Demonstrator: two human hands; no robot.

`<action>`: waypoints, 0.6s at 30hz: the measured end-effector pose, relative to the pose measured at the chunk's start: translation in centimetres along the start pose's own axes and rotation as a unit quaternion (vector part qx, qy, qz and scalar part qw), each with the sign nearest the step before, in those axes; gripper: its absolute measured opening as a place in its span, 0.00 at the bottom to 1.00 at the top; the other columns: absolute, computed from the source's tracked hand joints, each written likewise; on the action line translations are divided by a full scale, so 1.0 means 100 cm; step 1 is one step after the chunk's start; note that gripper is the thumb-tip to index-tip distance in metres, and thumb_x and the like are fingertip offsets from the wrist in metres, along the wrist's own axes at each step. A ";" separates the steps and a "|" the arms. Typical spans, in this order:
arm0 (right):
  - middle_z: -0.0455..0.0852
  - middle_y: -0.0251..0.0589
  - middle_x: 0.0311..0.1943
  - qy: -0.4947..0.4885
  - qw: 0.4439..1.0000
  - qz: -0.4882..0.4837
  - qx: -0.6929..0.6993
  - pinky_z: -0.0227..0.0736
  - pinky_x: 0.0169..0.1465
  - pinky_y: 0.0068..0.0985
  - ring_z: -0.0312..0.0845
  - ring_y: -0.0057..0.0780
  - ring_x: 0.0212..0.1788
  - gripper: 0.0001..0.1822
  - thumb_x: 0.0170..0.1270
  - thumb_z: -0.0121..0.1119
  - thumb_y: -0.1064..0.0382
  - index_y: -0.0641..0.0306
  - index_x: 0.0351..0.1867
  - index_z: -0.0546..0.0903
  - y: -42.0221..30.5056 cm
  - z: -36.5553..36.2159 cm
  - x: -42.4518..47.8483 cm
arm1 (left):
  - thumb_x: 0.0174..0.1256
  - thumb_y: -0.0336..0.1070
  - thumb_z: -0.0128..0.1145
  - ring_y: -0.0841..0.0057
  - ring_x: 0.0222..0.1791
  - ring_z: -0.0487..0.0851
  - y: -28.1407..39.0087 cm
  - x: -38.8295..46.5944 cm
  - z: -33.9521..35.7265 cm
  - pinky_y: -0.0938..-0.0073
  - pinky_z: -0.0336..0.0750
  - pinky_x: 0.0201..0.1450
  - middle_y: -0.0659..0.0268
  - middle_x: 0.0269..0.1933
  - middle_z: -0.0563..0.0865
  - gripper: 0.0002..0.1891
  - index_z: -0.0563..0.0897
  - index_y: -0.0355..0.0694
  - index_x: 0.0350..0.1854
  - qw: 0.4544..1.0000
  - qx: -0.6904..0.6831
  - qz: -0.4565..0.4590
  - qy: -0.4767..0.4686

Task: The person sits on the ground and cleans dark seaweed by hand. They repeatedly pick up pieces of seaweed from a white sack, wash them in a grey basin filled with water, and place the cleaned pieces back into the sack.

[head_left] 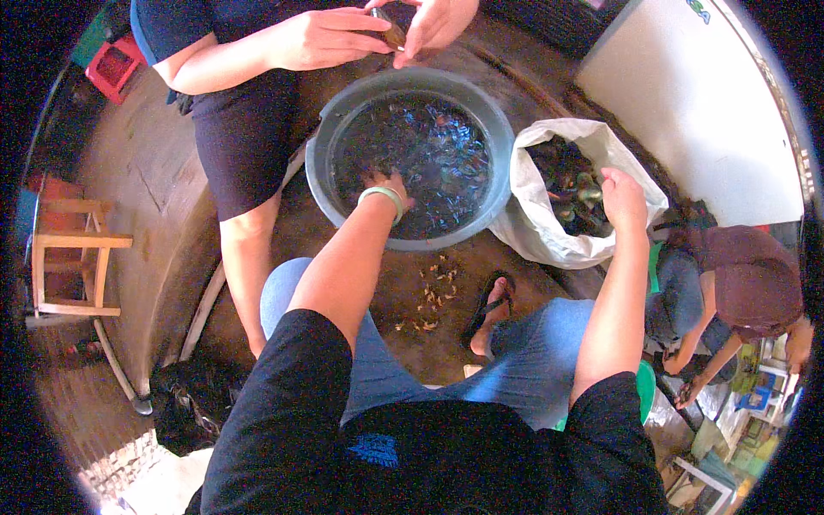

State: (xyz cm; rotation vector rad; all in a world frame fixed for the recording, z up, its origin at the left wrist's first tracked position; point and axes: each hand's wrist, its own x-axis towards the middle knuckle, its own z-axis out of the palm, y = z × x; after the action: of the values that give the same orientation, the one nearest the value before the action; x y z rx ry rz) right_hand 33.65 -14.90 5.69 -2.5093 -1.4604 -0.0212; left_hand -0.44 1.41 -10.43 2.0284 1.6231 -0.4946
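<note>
My left hand (388, 187), with a pale green band at the wrist, reaches into a grey plastic tub (501, 164). Dark mussels (450, 167) fill the tub in water, and my fingertips are partly hidden among them. Over the right rim of an open white woven sack (537, 212), my right hand (623, 196) has its fingers curled. Greenish-brown mussels (573, 187) lie inside that sack, some right beside my fingers. Whether my right hand grips one is unclear.
Across the tub, another person's hands (360, 35) hold a mussel (389, 29). Pale scraps (431, 299) lie on the floor by my sandalled foot (492, 309). A wooden stool (84, 241) stands left, a white panel (695, 116) right. Another person (740, 290) bends at lower right.
</note>
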 end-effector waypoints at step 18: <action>0.85 0.50 0.40 0.016 0.982 -0.045 0.180 0.74 0.48 0.34 0.81 0.46 0.44 0.13 0.62 0.53 0.60 0.62 0.42 0.84 -0.030 0.008 0.005 | 0.71 0.34 0.39 0.47 0.62 0.70 0.008 0.004 -0.004 0.54 0.71 0.61 0.58 0.70 0.63 0.21 0.68 0.42 0.65 0.997 -0.035 -0.011 0.066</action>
State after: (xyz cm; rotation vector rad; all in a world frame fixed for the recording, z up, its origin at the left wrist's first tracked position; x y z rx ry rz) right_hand 31.19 -12.91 5.61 -2.1441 -1.4170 0.1714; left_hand 0.44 1.84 -10.19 2.0311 1.7158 -0.3106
